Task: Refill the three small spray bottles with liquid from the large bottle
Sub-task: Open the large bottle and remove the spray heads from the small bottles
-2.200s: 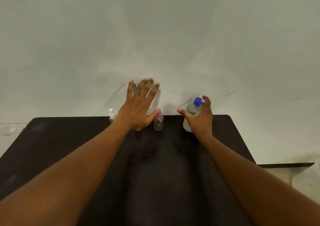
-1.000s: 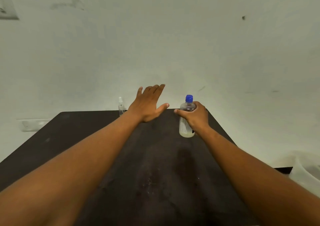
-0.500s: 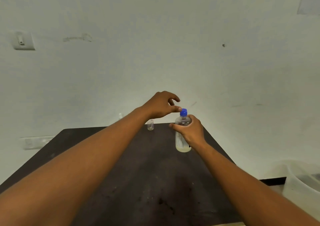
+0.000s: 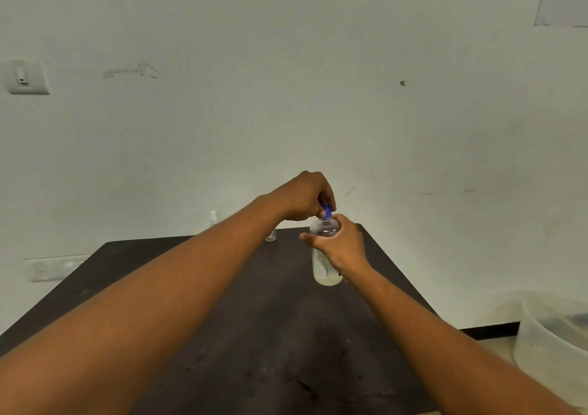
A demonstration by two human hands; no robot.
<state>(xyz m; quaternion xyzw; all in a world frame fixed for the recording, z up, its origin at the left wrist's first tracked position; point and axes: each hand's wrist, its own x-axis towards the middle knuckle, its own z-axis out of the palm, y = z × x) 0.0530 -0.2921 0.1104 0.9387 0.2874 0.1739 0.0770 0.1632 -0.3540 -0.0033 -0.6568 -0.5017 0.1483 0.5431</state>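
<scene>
Pinching blue cap [image 4: 326,213], right hand [image 4: 342,247] gripping large bottle [image 4: 322,266].

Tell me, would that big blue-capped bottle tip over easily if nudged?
Probably, if let go: the large bottle is tall and narrow, with liquid visible only near its base. Now the right hand grips it while the left hand pinches its blue cap.

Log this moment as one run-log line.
step: uncapping | left hand: grips blue cap | right hand: holds large bottle upright on table | pouring: not started
</scene>
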